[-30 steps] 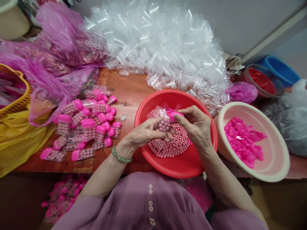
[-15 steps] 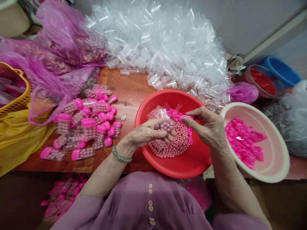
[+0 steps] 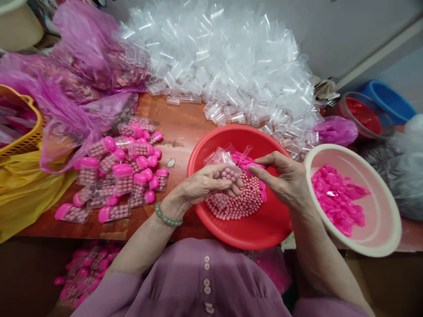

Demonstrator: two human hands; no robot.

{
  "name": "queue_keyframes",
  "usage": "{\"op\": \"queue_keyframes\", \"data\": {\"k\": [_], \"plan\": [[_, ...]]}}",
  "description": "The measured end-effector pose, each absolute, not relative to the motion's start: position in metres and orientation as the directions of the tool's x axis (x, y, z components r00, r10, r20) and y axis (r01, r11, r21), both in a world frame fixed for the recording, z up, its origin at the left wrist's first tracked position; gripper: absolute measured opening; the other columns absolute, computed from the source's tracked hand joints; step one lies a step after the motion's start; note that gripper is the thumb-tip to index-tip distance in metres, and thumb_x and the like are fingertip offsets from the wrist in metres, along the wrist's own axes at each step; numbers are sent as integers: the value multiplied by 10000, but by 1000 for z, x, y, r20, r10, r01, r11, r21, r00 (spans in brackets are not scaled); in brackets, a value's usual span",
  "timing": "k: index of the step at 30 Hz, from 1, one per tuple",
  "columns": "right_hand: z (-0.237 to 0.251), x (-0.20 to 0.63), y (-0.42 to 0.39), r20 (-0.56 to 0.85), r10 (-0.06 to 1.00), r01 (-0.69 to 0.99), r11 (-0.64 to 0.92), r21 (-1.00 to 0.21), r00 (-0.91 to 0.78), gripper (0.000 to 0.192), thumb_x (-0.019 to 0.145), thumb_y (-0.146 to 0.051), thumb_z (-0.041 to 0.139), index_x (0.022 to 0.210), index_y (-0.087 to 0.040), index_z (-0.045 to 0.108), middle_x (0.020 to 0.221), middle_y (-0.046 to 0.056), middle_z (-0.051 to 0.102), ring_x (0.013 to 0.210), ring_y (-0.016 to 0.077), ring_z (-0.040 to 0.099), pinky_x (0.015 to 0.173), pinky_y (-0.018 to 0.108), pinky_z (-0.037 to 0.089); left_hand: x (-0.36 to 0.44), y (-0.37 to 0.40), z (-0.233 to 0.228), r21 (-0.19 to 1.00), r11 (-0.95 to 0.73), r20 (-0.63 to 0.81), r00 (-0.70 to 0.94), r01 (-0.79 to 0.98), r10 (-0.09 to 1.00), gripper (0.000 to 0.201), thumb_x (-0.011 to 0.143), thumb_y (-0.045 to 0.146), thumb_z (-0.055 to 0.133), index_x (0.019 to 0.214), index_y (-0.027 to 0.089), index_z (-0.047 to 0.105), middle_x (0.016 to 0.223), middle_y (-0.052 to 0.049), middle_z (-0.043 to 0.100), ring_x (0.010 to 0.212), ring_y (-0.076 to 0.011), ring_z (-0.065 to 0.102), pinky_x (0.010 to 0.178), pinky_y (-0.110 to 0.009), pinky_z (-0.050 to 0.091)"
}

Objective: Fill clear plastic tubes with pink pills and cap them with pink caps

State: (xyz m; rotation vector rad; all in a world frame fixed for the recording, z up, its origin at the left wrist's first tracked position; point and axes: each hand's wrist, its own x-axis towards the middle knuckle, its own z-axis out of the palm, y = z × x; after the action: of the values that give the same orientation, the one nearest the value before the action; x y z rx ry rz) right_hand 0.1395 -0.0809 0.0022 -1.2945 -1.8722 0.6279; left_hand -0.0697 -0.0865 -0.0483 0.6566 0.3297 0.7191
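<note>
We see the left hand (image 3: 205, 187) over the red bowl (image 3: 271, 224) in the middle of the frame. Its grip is closed on a clear tube (image 3: 228, 169) full of pink balls. The right hand (image 3: 287, 180) pinches a pink cap (image 3: 255, 166) just beside the tube's open end; the cap is not on yet. Many capped tubes (image 3: 122, 176) lie on the worktop (image 3: 178, 127) at left, so lots are done. Loose balls (image 3: 238, 202) sit in the bowl, caps (image 3: 337, 198) in the pale bowl (image 3: 380, 237) at right, and empty tubes (image 3: 224, 66) pile at the top, so we think much is left.
</note>
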Motion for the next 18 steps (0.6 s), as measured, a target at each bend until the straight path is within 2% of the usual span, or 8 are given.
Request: {"op": "queue_keyframes", "data": {"k": [3,7,10,14,18], "plan": [[3,145,-80,295,948,531,312,-788,-119,149,773,-323,780,803,-211,686,721,-14,680,658,123,614,657,270,518,-70,-85,-49,629,571,-69,694,-527,717,290,850,242,701,1088,84,651,982,-130,723,792,-152,699,742,-243,557],[-4,131,-77,167,986,184,161,-970,22,227,717,-348,824,793,-207,663,734,-23,701,656,118,657,673,271,564,-70,-82,-50,579,594,-62,696,-558,715,391,939,400,563,1097,55,655,1011,-177,726,858,-214,720,799,-324,580],[-8,115,-75,129,990,10,128,-992,62,233,706,-329,834,812,-220,657,750,-34,709,694,120,683,737,287,586,-71,-83,-49,572,602,-64,701,-557,710,340,917,338,596,1111,65,655,1031,-175,728,885,-218,721,826,-340,578],[-12,101,-77,154,986,-9,155,-988,70,209,742,-308,809,905,-242,696,864,-23,730,815,121,688,809,281,570,-71,-86,-48,603,582,-88,680,-545,728,300,808,195,726,1087,97,670,1032,-136,722,861,-173,712,796,-275,569],[-18,93,-82,138,990,-28,139,-990,35,131,778,-283,780,897,-248,737,867,-25,733,800,103,667,767,244,552,-65,-90,-49,684,463,-28,613,-564,789,316,798,289,763,1040,103,680,963,-114,712,821,-153,693,796,-267,556]]}}
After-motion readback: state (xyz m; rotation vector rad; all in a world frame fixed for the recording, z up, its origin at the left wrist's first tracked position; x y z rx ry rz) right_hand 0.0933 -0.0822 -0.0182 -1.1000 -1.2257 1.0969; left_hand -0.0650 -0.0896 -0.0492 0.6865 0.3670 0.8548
